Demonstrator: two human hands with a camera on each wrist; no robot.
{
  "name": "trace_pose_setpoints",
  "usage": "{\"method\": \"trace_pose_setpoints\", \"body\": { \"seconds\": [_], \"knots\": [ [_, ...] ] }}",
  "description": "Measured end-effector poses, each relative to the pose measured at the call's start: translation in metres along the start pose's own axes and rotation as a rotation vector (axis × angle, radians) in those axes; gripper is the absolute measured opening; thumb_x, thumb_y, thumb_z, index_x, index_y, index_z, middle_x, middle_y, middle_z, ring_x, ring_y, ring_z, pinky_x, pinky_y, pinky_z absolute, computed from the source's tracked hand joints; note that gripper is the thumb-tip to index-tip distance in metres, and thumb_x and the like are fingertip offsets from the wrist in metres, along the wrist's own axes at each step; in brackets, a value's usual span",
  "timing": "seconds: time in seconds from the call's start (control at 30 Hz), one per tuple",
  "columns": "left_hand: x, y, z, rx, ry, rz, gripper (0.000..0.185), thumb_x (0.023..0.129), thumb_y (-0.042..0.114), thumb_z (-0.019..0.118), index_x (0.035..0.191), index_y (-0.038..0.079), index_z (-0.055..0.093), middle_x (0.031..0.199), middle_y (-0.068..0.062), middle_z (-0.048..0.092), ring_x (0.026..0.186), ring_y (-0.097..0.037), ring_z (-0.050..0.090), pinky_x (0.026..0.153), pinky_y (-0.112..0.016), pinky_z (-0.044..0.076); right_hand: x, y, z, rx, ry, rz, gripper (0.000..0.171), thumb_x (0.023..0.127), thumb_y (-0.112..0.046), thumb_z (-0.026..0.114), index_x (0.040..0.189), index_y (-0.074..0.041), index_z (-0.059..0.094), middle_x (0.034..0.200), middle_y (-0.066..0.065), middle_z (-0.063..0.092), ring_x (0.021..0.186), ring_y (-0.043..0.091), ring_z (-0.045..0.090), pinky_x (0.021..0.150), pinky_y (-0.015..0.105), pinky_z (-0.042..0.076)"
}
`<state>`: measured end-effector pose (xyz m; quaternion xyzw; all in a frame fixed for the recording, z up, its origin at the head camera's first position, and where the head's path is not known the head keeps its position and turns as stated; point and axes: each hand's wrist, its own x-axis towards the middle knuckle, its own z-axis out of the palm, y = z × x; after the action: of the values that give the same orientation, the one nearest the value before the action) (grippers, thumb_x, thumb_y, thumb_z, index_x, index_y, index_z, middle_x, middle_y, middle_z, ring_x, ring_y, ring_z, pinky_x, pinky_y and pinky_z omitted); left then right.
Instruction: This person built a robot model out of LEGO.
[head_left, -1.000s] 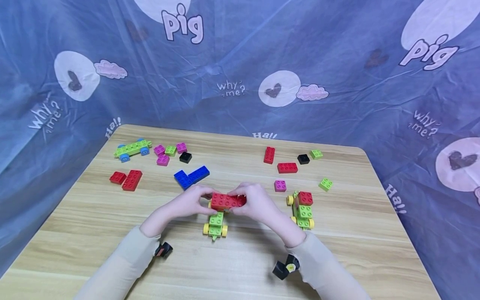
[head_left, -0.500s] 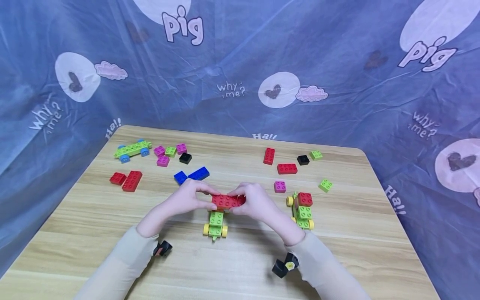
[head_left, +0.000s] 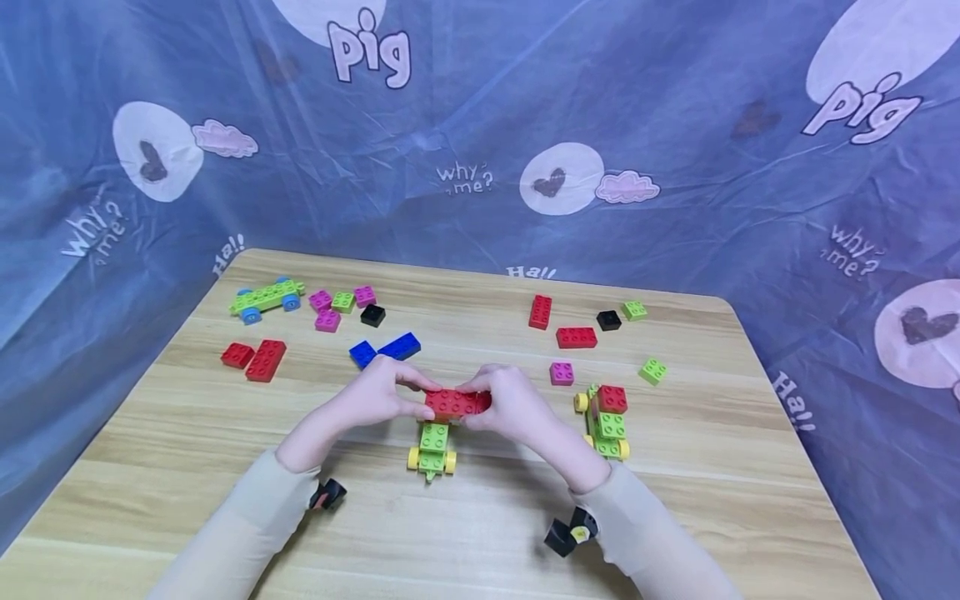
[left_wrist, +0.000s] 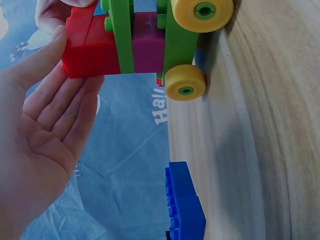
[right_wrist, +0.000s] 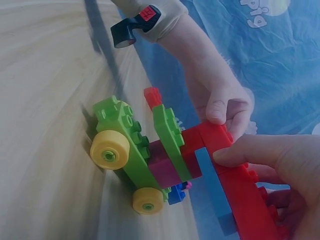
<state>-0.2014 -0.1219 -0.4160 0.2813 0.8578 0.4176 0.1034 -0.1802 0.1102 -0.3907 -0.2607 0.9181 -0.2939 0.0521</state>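
Centre table in the head view, a toy car with a green wheeled base (head_left: 432, 461) and yellow wheels (left_wrist: 185, 82) stands below both hands. Stacked above its base are a magenta brick (left_wrist: 149, 42), a green brick (right_wrist: 168, 135) and red bricks (head_left: 450, 403). My left hand (head_left: 375, 394) pinches the left end of the red bricks between thumb and fingers. From the other side, my right hand (head_left: 513, 403) grips a red brick at the right end, its thumb on the side in the right wrist view. A light blue piece (right_wrist: 216, 192) lies along that brick's underside.
Right of the hands stands a similar car (head_left: 609, 425) with a red brick on top. Blue bricks (head_left: 399, 347) lie beyond the left hand. A green base with blue wheels (head_left: 267, 298), red bricks (head_left: 266, 361) and several small bricks are spread farther back.
My left hand has shifted slightly left and its fingers have closed in on the red brick's left end, now overlapping a blue brick more. The right hand stays in place.
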Motion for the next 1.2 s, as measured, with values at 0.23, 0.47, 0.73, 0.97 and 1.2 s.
{"method": "trace_pose_setpoints", "body": {
  "seconds": [0.23,0.47,0.73,0.97,1.2],
  "knots": [
    [0.0002,-0.0003,0.0014,-0.032,-0.009,-0.027,0.034,0.076,0.022,0.084,0.106,0.009,0.076,0.104,-0.008,0.075,0.095,-0.023,0.069,0.085,-0.043,0.057,-0.0022,0.0013,0.0036,-0.006,0.020,0.013,0.040,0.068,-0.013,0.087,0.106,-0.008,0.077,0.090,0.003,0.070,0.077,0.010,0.058,0.065,0.021,0.047],
    [0.0005,-0.0007,0.0013,-0.052,-0.013,-0.036,0.035,0.076,0.023,0.084,0.107,0.008,0.076,0.103,-0.009,0.075,0.092,-0.020,0.070,0.082,-0.040,0.058,-0.0035,0.0012,0.0051,-0.026,0.036,0.025,0.041,0.067,-0.015,0.086,0.107,-0.008,0.076,0.092,0.003,0.071,0.079,0.012,0.061,0.067,0.023,0.049],
    [0.0009,-0.0040,0.0010,-0.065,-0.017,-0.026,0.036,0.076,0.023,0.084,0.107,0.008,0.076,0.104,-0.010,0.075,0.092,-0.021,0.071,0.083,-0.044,0.057,-0.0040,0.0022,0.0095,-0.039,0.054,0.022,0.041,0.069,-0.014,0.085,0.108,-0.007,0.076,0.094,0.004,0.071,0.081,0.014,0.063,0.070,0.026,0.050],
    [0.0011,-0.0053,0.0002,-0.055,-0.022,-0.028,0.035,0.076,0.022,0.084,0.107,0.009,0.076,0.104,-0.008,0.075,0.091,-0.019,0.071,0.082,-0.038,0.058,-0.0039,0.0016,0.0078,-0.047,0.038,0.000,0.039,0.071,-0.017,0.085,0.108,-0.009,0.076,0.095,0.004,0.071,0.081,0.013,0.062,0.067,0.024,0.049],
    [0.0011,-0.0033,0.0003,-0.037,-0.030,-0.030,0.036,0.077,0.025,0.084,0.108,0.010,0.076,0.105,-0.008,0.075,0.095,-0.022,0.071,0.084,-0.039,0.057,-0.0052,0.0059,0.0077,-0.035,0.032,-0.028,0.038,0.073,-0.019,0.084,0.109,-0.010,0.075,0.099,0.005,0.073,0.087,0.017,0.067,0.076,0.029,0.055]
  ]
}}
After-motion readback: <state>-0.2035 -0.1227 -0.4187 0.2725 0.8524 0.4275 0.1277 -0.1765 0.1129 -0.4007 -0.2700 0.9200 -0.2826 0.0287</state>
